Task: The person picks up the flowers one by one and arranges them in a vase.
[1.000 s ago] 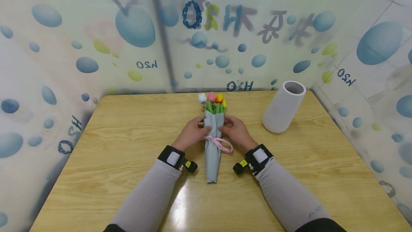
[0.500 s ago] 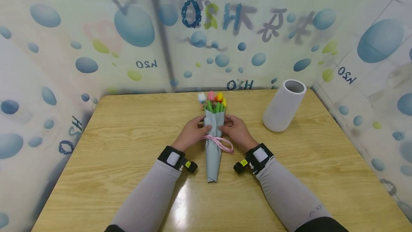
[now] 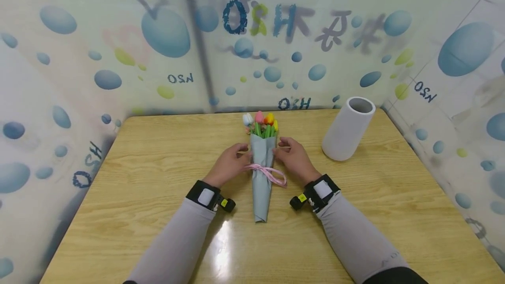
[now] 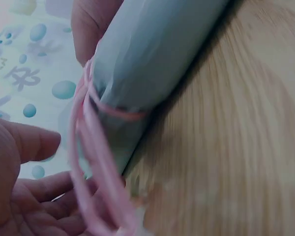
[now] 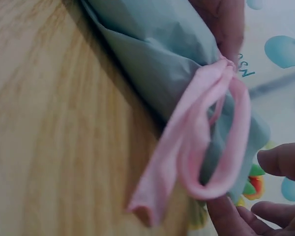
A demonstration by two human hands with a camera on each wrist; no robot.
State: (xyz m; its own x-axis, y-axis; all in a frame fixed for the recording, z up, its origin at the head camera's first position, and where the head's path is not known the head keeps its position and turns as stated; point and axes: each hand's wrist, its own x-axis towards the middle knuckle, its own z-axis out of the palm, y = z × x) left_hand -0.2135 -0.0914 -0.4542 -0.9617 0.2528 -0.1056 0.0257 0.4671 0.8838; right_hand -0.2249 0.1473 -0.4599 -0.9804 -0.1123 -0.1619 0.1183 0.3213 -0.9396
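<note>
A bouquet of tulips in white, pink, orange and yellow lies on the table in pale blue-grey wrapping. Around its middle runs a pink ribbon tied in a bow, whose loops hang in front in both wrist views. My left hand is at the wrapping's left edge, thumb and fingers spread apart. On the other side, my right hand is likewise spread, its fingertips beside the wrapping's upper right edge. Neither hand grips the bouquet.
A white vase with a round opening stands at the back right of the wooden table. Patterned walls with blue dots enclose the table behind and at the sides. Both wrists wear black camera straps.
Both hands have let go of the wrapping and moved slightly outward, thumbs lifting off its front. The bouquet lies where it was, its wrapping a little smoother; the vase has not moved.
</note>
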